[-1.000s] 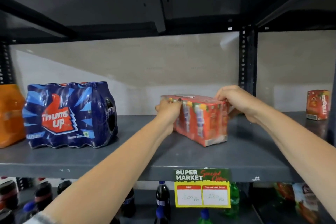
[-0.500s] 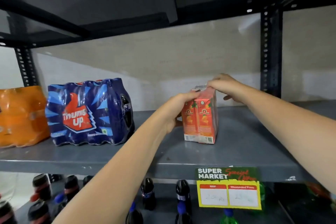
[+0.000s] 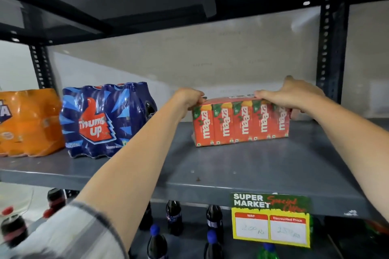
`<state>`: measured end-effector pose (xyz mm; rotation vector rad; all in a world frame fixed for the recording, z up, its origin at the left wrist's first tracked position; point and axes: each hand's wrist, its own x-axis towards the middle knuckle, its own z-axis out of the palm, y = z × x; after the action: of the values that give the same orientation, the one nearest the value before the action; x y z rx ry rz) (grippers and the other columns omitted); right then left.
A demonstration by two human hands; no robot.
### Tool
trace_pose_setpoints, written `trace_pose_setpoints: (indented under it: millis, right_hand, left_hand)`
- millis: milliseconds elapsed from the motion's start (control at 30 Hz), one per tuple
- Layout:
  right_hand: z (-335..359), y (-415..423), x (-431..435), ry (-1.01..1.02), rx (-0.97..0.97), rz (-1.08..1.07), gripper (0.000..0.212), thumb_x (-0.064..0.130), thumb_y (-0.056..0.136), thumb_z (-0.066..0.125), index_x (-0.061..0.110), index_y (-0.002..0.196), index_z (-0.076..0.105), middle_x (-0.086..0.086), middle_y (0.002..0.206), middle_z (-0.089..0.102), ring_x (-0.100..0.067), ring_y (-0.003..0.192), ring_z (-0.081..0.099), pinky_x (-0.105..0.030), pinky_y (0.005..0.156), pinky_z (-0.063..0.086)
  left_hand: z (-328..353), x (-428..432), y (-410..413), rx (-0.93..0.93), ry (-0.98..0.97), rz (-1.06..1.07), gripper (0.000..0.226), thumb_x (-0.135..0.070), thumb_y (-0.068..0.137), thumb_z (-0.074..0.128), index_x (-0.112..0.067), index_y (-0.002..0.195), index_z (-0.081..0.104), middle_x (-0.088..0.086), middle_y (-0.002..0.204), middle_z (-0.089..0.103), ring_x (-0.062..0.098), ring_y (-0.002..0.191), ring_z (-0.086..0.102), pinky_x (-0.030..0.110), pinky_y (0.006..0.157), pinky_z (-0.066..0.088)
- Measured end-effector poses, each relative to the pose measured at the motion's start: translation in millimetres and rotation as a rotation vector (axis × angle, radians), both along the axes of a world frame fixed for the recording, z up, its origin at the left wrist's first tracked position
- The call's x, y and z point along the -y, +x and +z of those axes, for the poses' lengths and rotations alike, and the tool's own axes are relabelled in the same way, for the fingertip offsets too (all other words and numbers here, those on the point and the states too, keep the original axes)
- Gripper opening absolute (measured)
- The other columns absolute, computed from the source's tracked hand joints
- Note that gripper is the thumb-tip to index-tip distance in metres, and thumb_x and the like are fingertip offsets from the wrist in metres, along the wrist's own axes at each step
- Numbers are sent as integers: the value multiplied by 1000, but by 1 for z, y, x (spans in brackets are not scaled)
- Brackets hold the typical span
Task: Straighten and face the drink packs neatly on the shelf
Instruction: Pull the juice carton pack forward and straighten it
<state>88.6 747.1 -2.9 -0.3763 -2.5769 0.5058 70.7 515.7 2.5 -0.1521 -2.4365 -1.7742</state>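
Observation:
A shrink-wrapped pack of red-orange Maaza juice cartons (image 3: 240,124) stands on the grey shelf (image 3: 231,166), its long printed side facing me. My left hand (image 3: 188,100) grips the pack's top left corner. My right hand (image 3: 292,95) lies over its top right end, fingers curled on the edge. Further left sit a blue Thums Up bottle pack (image 3: 105,120), label forward, and an orange bottle pack (image 3: 29,122) cut off by the frame edge.
A dark upright post (image 3: 330,59) rises just behind my right hand. A Super Market price tag (image 3: 270,218) hangs from the shelf's front lip. Several dark bottles (image 3: 173,216) stand on the shelf below. Another shelf runs close overhead.
The Maaza pack was turned from end-on to broadside, so its long labelled face now looks forward. Both hands stayed on its top and spread apart to its two ends.

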Motion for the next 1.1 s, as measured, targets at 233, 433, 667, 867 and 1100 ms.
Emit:
trace_pose_setpoints:
  millis: [233, 433, 667, 867, 1100]
  right_hand:
    - [0, 8, -4, -73, -45, -18, 71, 80, 71, 55, 12, 91, 56, -4, 78, 71, -23, 63, 68, -29, 58, 48]
    - [-9, -10, -17, -392, 178, 253, 74, 73, 84, 47, 10, 119, 64, -12, 115, 73, -32, 104, 66, -43, 89, 53]
    - [-10, 11, -8, -349, 191, 293, 60, 68, 91, 39, 15, 104, 63, -10, 99, 73, -28, 94, 66, -44, 91, 51]
    - [-20, 30, -4, -309, 97, 295, 58, 69, 89, 39, 17, 106, 57, -8, 94, 73, -26, 89, 67, -42, 86, 53]
    - [-34, 68, 7, -192, -56, 270, 57, 69, 86, 35, 20, 99, 61, -4, 88, 72, -25, 87, 67, -45, 85, 56]
  left_hand:
    - [-12, -6, -53, -158, 192, 204, 14, 1, 90, 55, -3, 96, 67, 11, 103, 69, 23, 87, 68, 30, 76, 58]
    - [-26, -1, -44, -15, 222, 181, 14, -23, 94, 48, -10, 92, 52, 9, 70, 63, 22, 65, 64, 31, 68, 51]
    - [-27, 5, -30, 46, 90, 68, 26, -33, 97, 40, -16, 81, 50, 4, 66, 62, 18, 64, 64, 32, 78, 53]
    - [-29, 13, -13, 43, 49, 88, 25, -38, 96, 45, -17, 89, 55, 2, 66, 62, 21, 77, 66, 38, 93, 53]
    - [-33, 26, 10, 21, 48, 117, 25, -38, 96, 48, -15, 86, 53, 1, 64, 59, 17, 63, 61, 34, 83, 53]
